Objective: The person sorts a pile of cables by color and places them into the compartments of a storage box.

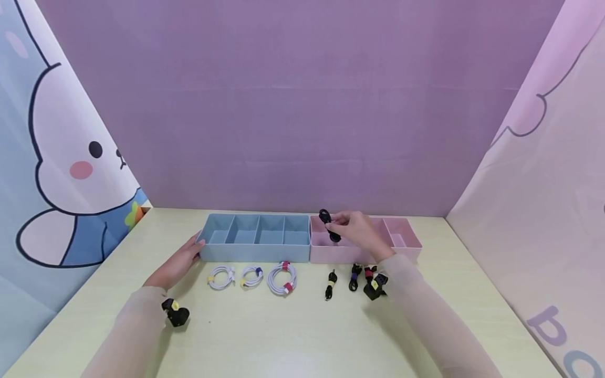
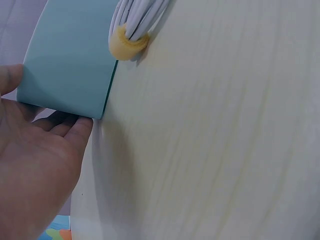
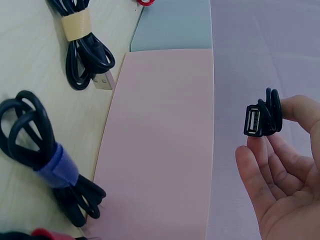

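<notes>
My right hand (image 1: 357, 231) pinches a bundled black USB cable (image 3: 272, 112) between thumb and fingers, above the left part of the pink divided box (image 1: 335, 255). The cable's USB socket end shows in the right wrist view. At the far left, my left hand (image 1: 176, 265) rests against the left end of the blue divided box (image 1: 255, 253). Its fingers touch the end wall and its thumb (image 2: 9, 79) lies by the upper corner. The two boxes stand end to end. The pink box's compartments are partly hidden behind my right hand.
In front of the blue box lie white cable coils (image 1: 282, 279) with coloured ties. Black bundled cables with yellow (image 1: 331, 285), purple (image 1: 354, 278) and red ties (image 1: 368, 274) lie before the pink box. Behind the table hangs a purple cloth (image 1: 302, 131).
</notes>
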The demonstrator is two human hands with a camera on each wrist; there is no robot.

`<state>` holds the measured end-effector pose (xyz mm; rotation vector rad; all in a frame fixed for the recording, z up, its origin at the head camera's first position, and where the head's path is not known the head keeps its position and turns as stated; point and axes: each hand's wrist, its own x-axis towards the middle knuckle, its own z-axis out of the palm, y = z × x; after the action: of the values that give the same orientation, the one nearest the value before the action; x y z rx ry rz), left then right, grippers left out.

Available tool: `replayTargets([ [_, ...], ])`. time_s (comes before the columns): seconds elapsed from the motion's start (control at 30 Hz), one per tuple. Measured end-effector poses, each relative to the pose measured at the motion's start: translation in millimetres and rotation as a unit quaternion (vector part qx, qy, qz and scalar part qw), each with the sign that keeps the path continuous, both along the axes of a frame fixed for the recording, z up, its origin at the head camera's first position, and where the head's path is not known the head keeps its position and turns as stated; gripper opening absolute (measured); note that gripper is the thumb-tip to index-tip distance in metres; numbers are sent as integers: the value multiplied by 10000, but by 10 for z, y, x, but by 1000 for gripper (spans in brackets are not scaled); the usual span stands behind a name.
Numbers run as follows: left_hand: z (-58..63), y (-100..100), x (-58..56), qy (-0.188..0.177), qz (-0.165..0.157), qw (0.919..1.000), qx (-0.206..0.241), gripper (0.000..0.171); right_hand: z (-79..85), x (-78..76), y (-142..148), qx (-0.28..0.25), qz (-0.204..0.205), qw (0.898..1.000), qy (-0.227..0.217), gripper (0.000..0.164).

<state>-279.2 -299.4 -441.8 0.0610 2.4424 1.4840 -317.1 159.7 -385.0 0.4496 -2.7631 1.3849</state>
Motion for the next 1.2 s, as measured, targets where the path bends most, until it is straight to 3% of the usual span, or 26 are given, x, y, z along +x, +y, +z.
replayTargets([
  [0.87, -10, 0, -19, -24, 15, 10000, 84, 70, -80, -113, -70, 62, -198, 9998, 34, 28],
  [1.2, -1, 0, -24, -31, -34, 9999, 112, 69, -110, -133, -15, 109, -181, 9995, 251, 37],
])
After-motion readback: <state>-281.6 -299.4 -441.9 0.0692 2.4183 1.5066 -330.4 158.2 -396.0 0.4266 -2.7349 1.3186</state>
